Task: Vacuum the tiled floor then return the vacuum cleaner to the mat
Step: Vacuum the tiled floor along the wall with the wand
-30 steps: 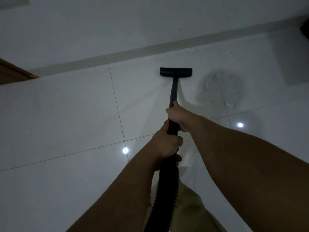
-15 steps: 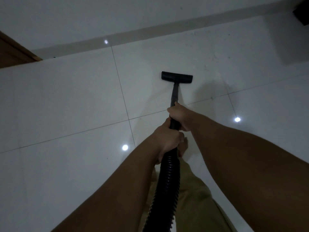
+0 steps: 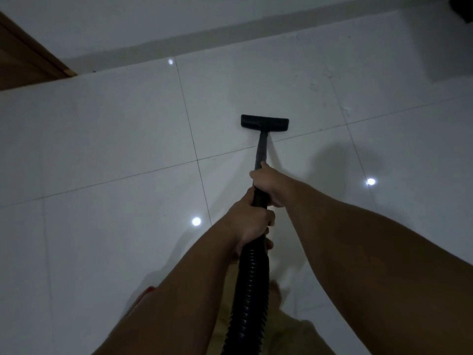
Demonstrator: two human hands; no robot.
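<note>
The vacuum wand (image 3: 261, 152) runs almost straight away from the person, its long axis leaning a touch to the right as it goes from the hands out to the floor head (image 3: 265, 122). That head is a flat black bar lying crosswise to the wand, its length running left to right, resting on the tiled floor (image 3: 115, 139) just beyond a grout line (image 3: 222, 153) and well short of the pale skirting (image 3: 204, 38) along the far wall. Behind the hands the wand passes into a ribbed black hose (image 3: 249, 290) that drops down toward the bottom edge between the two forearms.

The right hand (image 3: 268, 184) is the forward one, fingers wrapped round the wand from the right with the thumb lying along the top, pointing toward the head. The left hand (image 3: 252, 225) sits just behind it, close to touching, its grip clamped round the point where the smooth tube meets the hose, knuckles up. Both arms reach forward nearly straight, converging on the wand.

A wooden door frame (image 3: 28, 60) shows at the upper left. Three bright reflections of lights (image 3: 196, 221) dot the glossy tiles, and faint dusty marks (image 3: 330, 75) lie beyond the head to the right. Khaki trousers (image 3: 289, 336) and a bare foot (image 3: 276, 290) show beneath the arms, a small red edge (image 3: 148, 290) beside the left forearm
</note>
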